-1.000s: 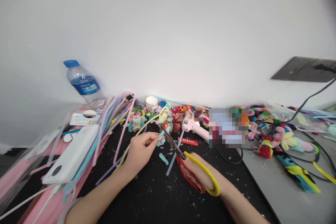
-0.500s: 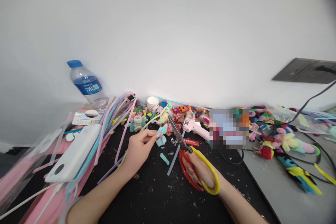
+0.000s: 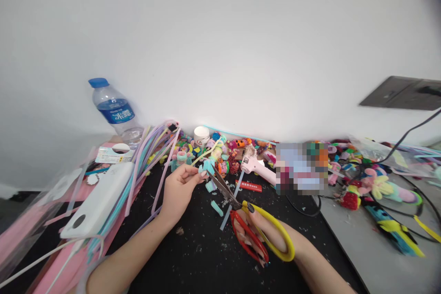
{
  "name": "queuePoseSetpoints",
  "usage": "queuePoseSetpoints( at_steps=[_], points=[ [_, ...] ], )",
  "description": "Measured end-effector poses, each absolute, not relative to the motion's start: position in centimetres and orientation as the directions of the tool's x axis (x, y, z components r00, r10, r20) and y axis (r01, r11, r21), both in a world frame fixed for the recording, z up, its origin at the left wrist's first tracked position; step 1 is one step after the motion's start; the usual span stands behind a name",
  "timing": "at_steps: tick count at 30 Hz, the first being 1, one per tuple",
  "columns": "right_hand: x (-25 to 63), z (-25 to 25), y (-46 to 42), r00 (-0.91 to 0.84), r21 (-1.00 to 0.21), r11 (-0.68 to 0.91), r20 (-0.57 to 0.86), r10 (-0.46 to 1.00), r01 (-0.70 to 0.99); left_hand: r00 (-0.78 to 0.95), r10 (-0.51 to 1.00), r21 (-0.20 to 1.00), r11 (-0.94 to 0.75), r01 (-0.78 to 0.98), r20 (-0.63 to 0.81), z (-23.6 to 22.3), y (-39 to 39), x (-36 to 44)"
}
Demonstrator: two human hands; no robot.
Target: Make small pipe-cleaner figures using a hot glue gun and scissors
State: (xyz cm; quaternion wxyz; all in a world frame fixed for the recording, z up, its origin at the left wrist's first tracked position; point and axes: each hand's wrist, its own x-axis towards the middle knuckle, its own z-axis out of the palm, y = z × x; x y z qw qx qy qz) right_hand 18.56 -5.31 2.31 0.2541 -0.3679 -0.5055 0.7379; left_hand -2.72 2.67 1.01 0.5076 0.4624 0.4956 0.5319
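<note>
Between thumb and fingers, my left hand point(image 3: 179, 190) pinches a small light-blue fuzzy piece point(image 3: 207, 166) that looks like pipe cleaner. My right hand point(image 3: 272, 227) grips scissors point(image 3: 287, 243) with one yellow and one red handle loop. Their blades are slightly parted and reach up to the left, the tips at the blue piece. Whether they touch it I cannot tell. Below it lie a pale blue-lilac fuzzy scrap point(image 3: 211, 186) and a short mint piece point(image 3: 217, 208) on the black mat point(image 3: 193, 257). Just beyond the scissors rests a pink glue gun point(image 3: 257, 165) with a translucent glue stick.
A water bottle point(image 3: 115, 108) leans by the wall at left, near a bundle of pastel pipe cleaners point(image 3: 143, 165) and a white power bank point(image 3: 98, 200). Colourful fuzzy figures line the back, with a paper cup point(image 3: 201, 135). Black cables point(image 3: 396, 140) run at right.
The scissors have opened a little, and their tips have moved left to the blue piece. My left hand has shifted slightly left and turned the piece.
</note>
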Motion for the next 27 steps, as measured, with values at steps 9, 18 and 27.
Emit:
queuePoseSetpoints(
  at_steps=[9, 18, 27],
  points=[
    [18.4, 2.8, -5.2, -0.595, -0.931, -0.365, -0.291, 0.749, -0.005, -0.022, 0.999, 0.999, -0.047, 0.012, 0.047, 1.0, 2.5, -2.7],
    [18.6, 2.4, -5.1, -0.551, -0.953, -0.304, -0.258, 0.794, 0.007, 0.128, 0.971, 0.921, -0.231, 0.315, 0.2, 0.0, 2.2, -3.2],
    [18.5, 1.6, -4.9, -0.474, -0.935, -0.35, -0.335, 0.814, 0.058, 0.112, 0.981, 0.954, -0.182, 0.239, 0.159, 0.3, 2.4, -3.0]
  ],
)
